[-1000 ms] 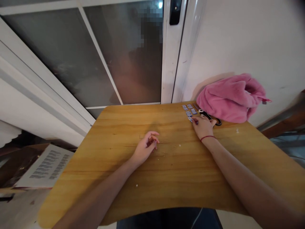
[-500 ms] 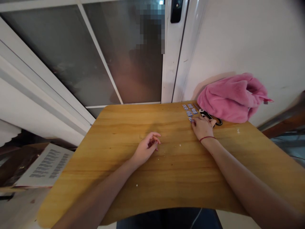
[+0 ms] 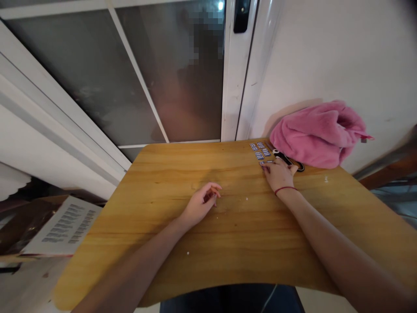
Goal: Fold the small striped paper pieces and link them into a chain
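Observation:
My right hand, with a red cord at the wrist, rests low over the far right of the wooden table. Its fingers are spread, the tips touching or just above small blue-and-white printed pieces. Part of this group is hidden under the hand. A black strap-like item with a white round spot lies right beside the fingers, partly covered. My left hand lies near the table's middle, fingers loosely curled and apart, holding nothing that I can see.
A pink plush bag or cloth sits at the back right against the white wall. Tiny white crumbs dot the tabletop. A sliding door with dark panes stands behind the table. A cardboard box with a printed flap is on the left.
My right hand has shifted very slightly toward the right and down, uncovering a little more of the printed pieces. My left hand stays in nearly the same place.

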